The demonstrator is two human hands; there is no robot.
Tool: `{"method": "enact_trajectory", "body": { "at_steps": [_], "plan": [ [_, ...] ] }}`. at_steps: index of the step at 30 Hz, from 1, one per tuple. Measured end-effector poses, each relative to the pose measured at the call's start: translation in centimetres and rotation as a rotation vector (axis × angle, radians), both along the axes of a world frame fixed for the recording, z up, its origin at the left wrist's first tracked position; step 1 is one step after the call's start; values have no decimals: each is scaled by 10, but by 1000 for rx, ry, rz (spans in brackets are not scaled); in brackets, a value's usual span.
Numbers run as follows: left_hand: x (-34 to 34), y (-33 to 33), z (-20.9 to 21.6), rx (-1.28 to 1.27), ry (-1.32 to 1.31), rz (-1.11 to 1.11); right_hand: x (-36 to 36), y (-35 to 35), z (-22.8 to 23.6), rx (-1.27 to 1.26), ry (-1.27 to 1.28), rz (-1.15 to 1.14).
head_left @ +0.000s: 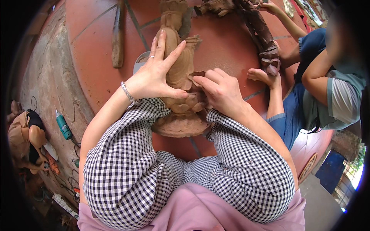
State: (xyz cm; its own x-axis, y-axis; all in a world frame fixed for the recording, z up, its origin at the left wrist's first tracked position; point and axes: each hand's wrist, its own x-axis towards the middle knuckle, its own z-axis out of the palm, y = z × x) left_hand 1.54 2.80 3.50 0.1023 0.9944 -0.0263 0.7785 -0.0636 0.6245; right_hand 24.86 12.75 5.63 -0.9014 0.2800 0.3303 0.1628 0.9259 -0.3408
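Note:
A carved figure of light brown wood (180, 73) lies on the red tile floor between my knees, its rounded base (182, 126) nearest me. My left hand (152, 77) rests on the figure with its fingers spread, a ring and a bracelet on it. On the figure's right side my right hand (223, 89) is closed, pinching a small folded brown sheet (198, 73) that looks like sandpaper. The sheet is against the carving near its base. My right fingers hide part of the sheet and of the wood beneath.
A wooden stick (118, 40) lies at the far left, and a grey object (139, 61) sits beside the figure. At the right, a co-worker (308, 100) sits by a dark wood carving (262, 34). A teal power tool (63, 125) and another person (34, 134) are at the left.

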Motion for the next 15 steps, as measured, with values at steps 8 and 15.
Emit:
{"method": "enact_trajectory", "body": {
  "at_steps": [8,15],
  "plan": [
    [1,-1,1,-2,-3,6,0,1,3,-20,-4,7],
    [3,-3,12,-109,-22,24,38,-7,-5,-151,74,-148]
  ]
}}
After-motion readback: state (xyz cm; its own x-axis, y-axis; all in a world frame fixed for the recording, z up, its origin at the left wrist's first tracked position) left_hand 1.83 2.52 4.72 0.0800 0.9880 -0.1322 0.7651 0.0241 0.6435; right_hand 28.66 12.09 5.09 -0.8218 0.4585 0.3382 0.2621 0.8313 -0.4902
